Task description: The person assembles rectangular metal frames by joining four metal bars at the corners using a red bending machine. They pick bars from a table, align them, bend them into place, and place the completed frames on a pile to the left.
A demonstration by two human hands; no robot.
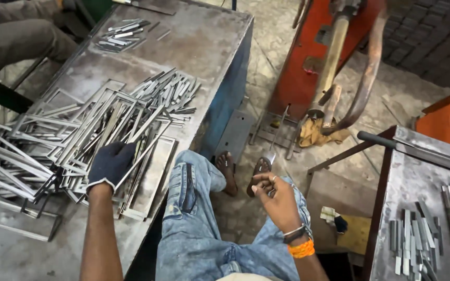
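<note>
Metal workshop, steel workbench (204, 47), piled metal frames (89, 130), red welding machine (308, 67)

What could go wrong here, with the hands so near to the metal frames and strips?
1. The gloved left hand presses on a loose, tangled pile of metal frames; lifting one may drag others off the table edge onto the knee.
2. The right hand is bare, so thin cut metal edges could probably scratch it.
3. The feet in open sandals rest beside the welding machine's base; a falling frame could hit the toes.
</note>
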